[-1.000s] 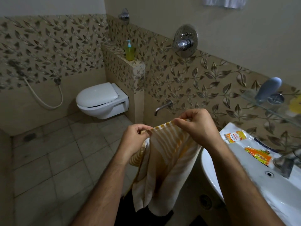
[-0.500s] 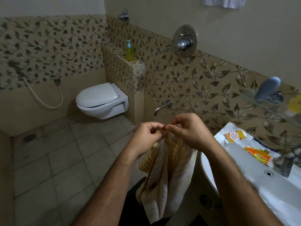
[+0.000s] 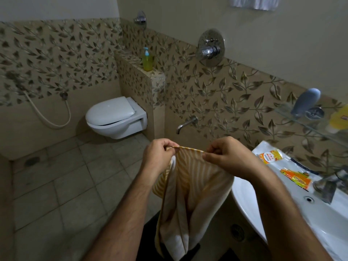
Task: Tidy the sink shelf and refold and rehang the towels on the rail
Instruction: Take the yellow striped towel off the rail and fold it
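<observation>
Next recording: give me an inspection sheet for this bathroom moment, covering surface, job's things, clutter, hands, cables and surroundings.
Surface: white ceramic sink, its rim carrying sachets.
Job's things: yellow-and-cream striped towel hanging from both hands; glass wall shelf holding a blue-grey bottle; white towel at the top edge.
Clutter: two orange sachets on the sink rim.
Hands: left hand and right hand each pinch the towel's top edge.
Cables: white spray hose on the far wall.
Surroundings: white wall-hung toilet, green soap dispenser, chrome tap.
</observation>
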A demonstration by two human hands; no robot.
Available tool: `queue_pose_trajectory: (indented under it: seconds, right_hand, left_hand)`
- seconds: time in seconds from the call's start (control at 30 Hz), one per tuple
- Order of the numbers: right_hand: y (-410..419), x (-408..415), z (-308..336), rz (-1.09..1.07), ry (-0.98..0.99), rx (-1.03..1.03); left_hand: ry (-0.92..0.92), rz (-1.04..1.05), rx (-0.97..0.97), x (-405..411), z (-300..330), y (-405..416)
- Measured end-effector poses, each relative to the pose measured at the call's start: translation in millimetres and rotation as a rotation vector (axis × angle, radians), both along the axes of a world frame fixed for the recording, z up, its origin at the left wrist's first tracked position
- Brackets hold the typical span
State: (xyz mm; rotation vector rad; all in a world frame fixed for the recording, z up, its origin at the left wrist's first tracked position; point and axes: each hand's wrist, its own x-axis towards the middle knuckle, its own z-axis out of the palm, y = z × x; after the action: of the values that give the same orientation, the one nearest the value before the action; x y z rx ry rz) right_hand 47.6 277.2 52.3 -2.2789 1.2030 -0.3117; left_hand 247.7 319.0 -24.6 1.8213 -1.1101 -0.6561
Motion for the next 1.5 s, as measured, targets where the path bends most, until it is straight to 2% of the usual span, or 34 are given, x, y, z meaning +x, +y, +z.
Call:
queue_pose_trajectory:
  seconds: [0.1,0.27,0.33,0.43,0.53,0.77,0.83,1.1,1.27,1.37,1.5]
  right_hand:
    - [-3,-6,9,-0.029,-0.014,-0.049]
    - [-8,14,2,-0.139,-0.097,-0.301]
    - [-11,18,-1,-0.246,-0.089,-0.400]
    - [-18,16,0,-0.318,-0.082,-0.478]
    - [-21,19,1,-0.291,-0.077,-0.472]
    - [-7,45,-3,0.040,-0.143,-0.257]
    - [-7,44,-4,0.068,-0.134,-0.227]
    - [-8,27,-3,0.038,-0.020,-0.091]
    - [-12,5,3,0.013,-0.037,-0.018]
    - [-13,4,4,-0.034,-0.100,-0.045]
    - [-14,19,0,-0.086,-0.190,-0.145]
  left_hand:
    - [-0.014,0.038,0.040,6,1,1]
    - [0.206,-0.128,-0.050,6,15,15]
    - [0.146,-0.085,-0.027,15,15,22]
    - [-0.026,0.097,0.037,39,16,32]
    - [-0.098,0.151,-0.007,42,23,34]
    - [0.109,-0.204,-0.106,-10,18,11]
    - [0.117,-0.220,-0.103,-9,16,5]
    - [0.038,-0.018,-0.046,4,16,-8]
    - [-0.037,0.105,-0.012,25,16,-17]
    - [-0.061,0.105,0.005,25,16,-18]
    - [0.125,-0.044,-0.085,15,14,-8]
